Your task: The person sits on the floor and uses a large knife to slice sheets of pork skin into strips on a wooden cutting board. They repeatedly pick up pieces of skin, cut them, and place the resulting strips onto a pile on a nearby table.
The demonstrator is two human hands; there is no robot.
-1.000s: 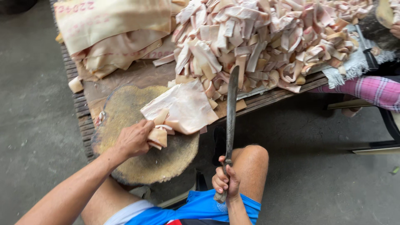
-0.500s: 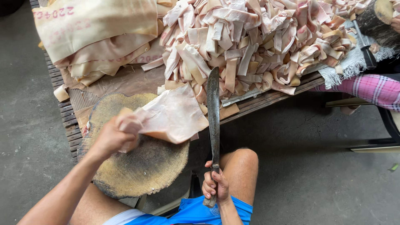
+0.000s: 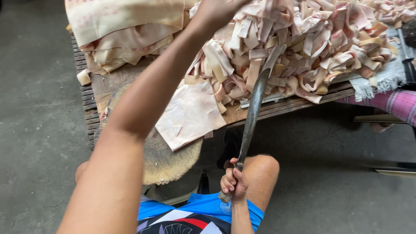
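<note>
Head view, looking down over my knees.

Right hand (image 3: pixel 234 184): grip closed tight round the handle of the long, dark, slightly curved steel knife (image 3: pixel 251 112). The hand sits near me above my right knee. The blade runs up and away, its tip lying against the near edge of the heap of cut pale pink and cream skin strips (image 3: pixel 303 47).

Left hand (image 3: pixel 216 11): the arm is stretched far across the frame and the hand is at the top edge, in among the strips. The fingers are hidden, so I cannot tell whether that grip is open or closed on anything.

A flat, pale pink sheet of skin (image 3: pixel 190 115) lies half on the round, worn wooden chopping block (image 3: pixel 169 160), its far end tucked under the heap. The block is near and left, against the slatted wooden surface (image 3: pixel 86 95). A stack of large uncut cream slabs (image 3: pixel 125 21) lies far left. A white fringed cloth (image 3: pixel 377 80) and someone's pink plaid sleeve (image 3: pixel 390 102) are at the right edge.

Step in hand, as I judge it: the left hand is working at the heap while the knife is parked and the sheet waits on the block.

Any cut on the block calls for the left arm to be back clear of the blade's path and the sheet drawn free of the heap, flat on the wood.
</note>
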